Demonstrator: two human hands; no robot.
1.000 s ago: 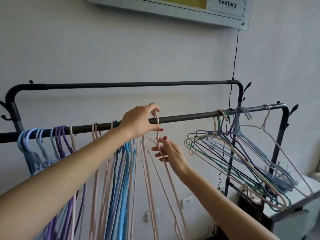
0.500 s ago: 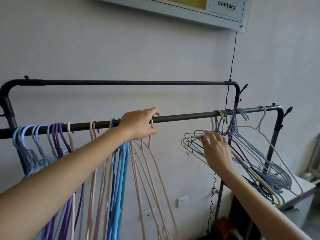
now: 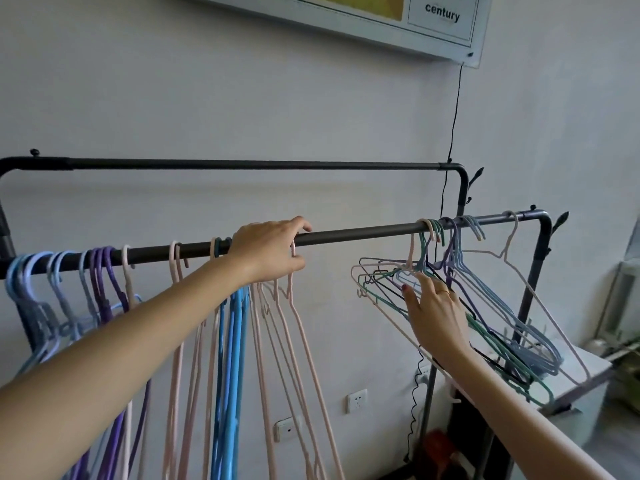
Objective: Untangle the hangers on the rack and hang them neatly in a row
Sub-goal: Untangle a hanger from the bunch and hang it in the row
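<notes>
A black front rail (image 3: 363, 232) carries a neat row on its left half: light blue hangers (image 3: 27, 282), purple hangers (image 3: 104, 271), blue hangers (image 3: 232, 341) and pink hangers (image 3: 298, 341). My left hand (image 3: 270, 251) rests on the rail, fingers curled around the hook of the rightmost pink hanger. At the rail's right end hangs a tangled bunch of hangers (image 3: 491, 317) in pink, green, purple, grey-blue and black. My right hand (image 3: 436, 313) is against the left side of that bunch, fingers spread, tips touching the wires, gripping nothing.
A higher back rail (image 3: 242, 164) runs behind, bare. A black cable (image 3: 453, 126) drops from the wall sign to the floor. A grey box top (image 3: 581, 372) sits under the tangled bunch at right. Wall sockets (image 3: 356, 400) show low on the wall.
My right hand let go of the pink hanger in the middle and moved right to the tangled bunch. My left hand stayed on the rail at the pink hook.
</notes>
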